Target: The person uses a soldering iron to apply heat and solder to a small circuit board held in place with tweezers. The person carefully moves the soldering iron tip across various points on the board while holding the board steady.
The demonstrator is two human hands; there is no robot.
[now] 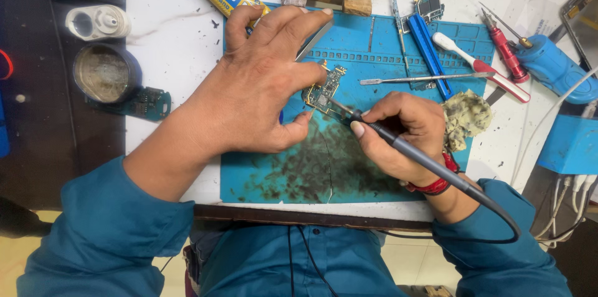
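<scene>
- A stained blue rubber work mat (374,172) lay under both hands, its near part blackened with residue; it served as the bed for the work.
- The left hand (261,79) arched over the mat, fingers spread, thumb and forefinger pinching the board's edges, apparently to steady it.
- The right hand (398,129) gripped a grey, pen-shaped soldering iron (405,150) like a pencil, fingers closed round it; its cable trailed back past the wrist.
- A small green circuit board (325,90), crowded with tiny components, sat between the hands; the iron's tip touched its lower edge.
</scene>
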